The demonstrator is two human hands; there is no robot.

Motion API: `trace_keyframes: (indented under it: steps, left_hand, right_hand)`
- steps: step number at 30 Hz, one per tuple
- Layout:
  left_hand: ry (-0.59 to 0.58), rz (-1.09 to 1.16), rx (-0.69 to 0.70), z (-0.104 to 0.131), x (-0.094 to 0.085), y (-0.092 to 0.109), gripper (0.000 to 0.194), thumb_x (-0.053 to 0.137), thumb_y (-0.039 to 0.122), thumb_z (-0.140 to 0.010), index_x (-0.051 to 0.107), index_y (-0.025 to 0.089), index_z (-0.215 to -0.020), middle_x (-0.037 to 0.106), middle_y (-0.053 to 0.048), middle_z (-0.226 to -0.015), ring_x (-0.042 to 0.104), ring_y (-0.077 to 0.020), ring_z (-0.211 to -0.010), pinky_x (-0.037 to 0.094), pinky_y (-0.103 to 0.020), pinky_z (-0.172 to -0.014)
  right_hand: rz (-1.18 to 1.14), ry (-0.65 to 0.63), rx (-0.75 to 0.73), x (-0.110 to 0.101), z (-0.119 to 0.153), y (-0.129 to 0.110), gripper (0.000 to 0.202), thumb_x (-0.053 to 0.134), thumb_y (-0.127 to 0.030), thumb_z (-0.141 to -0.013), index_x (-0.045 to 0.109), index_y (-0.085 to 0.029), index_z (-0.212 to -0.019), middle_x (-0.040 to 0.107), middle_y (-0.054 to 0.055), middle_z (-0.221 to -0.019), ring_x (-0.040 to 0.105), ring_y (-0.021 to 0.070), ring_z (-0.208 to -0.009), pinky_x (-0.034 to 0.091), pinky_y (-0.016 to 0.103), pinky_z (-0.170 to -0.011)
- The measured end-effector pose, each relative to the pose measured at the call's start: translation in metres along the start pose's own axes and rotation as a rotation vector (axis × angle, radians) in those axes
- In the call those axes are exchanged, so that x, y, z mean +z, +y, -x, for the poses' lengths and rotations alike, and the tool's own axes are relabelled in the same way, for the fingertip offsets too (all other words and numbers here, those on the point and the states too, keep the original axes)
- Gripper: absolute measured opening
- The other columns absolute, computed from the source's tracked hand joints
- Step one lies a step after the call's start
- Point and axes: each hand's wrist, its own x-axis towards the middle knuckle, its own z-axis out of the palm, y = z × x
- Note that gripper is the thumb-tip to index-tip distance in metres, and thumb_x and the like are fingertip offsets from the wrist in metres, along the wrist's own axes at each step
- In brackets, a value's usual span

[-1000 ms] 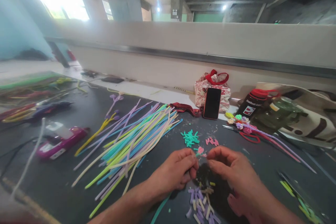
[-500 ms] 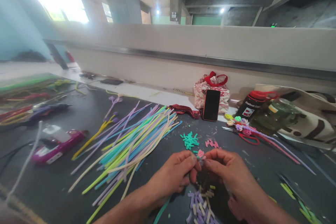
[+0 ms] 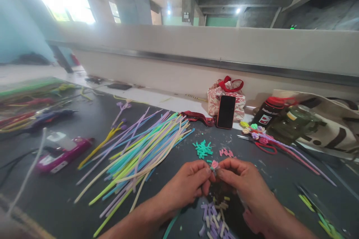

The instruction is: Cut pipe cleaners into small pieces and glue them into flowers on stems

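Between my fingertips is a small pink-and-green pipe-cleaner flower (image 3: pixel 214 165), pinched from both sides. My left hand (image 3: pixel 193 181) grips it with thumb and forefinger, the other fingers curled under. From the right, my right hand (image 3: pixel 237 175) presses on it with thumb and fingers; its lower edge is hidden. Just beyond the hands lie a pile of short green pieces (image 3: pixel 203 149) and a few short pink pieces (image 3: pixel 226 152). Nearer to me, below the hands, short purple and cream pieces (image 3: pixel 214 220) are scattered. A long green stem (image 3: pixel 171 224) runs under my left wrist.
A bundle of long pipe cleaners (image 3: pixel 146 153) spreads to the left, beside a purple glue gun (image 3: pixel 64 157). A phone (image 3: pixel 226 112) leans on a patterned bag (image 3: pixel 214 95). Scissors (image 3: pixel 246 139), finished flowers (image 3: pixel 256 130) and a black bottle (image 3: pixel 267 114) stand or lie at right.
The pink flower has turned slightly between my fingertips. Both hands stay in nearly the same place, still pinching it.
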Motion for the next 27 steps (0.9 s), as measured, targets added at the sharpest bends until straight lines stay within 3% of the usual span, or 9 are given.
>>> trace_keyframes:
  steps: [10, 20, 27]
  left_hand:
    - [0.034, -0.117, 0.032, -0.002, -0.002, -0.003, 0.031, 0.041, 0.044, -0.079, 0.051, 0.016, -0.072, 0.041, 0.008, -0.051, 0.027, -0.0022, -0.036, 0.017, -0.017, -0.036]
    - [0.050, -0.256, 0.055, -0.003, -0.008, -0.009, 0.026, 0.041, 0.038, -0.077, 0.051, 0.017, -0.066, 0.041, 0.007, -0.052, 0.031, -0.0042, -0.041, 0.022, -0.017, -0.039]
    - [0.082, -0.301, 0.080, -0.002, -0.007, -0.005, 0.027, 0.041, 0.037, -0.078, 0.052, 0.016, -0.065, 0.043, 0.006, -0.052, 0.033, -0.0048, -0.044, 0.023, -0.017, -0.042]
  right_hand:
    - [-0.180, -0.022, 0.056, 0.007, -0.003, 0.004, 0.020, 0.065, -0.033, -0.067, 0.059, -0.015, -0.064, 0.055, -0.004, -0.052, 0.045, 0.0078, -0.043, 0.032, 0.020, -0.044]
    - [-0.131, -0.014, 0.078, 0.011, 0.001, -0.006, 0.014, 0.062, -0.027, -0.065, 0.059, -0.015, -0.059, 0.052, -0.005, -0.047, 0.043, 0.0069, -0.040, 0.027, 0.019, -0.042]
    - [-0.145, -0.041, 0.097, 0.009, 0.000, -0.002, 0.019, 0.064, -0.032, -0.066, 0.061, -0.014, -0.062, 0.054, -0.004, -0.051, 0.042, 0.0060, -0.041, 0.025, 0.019, -0.042]
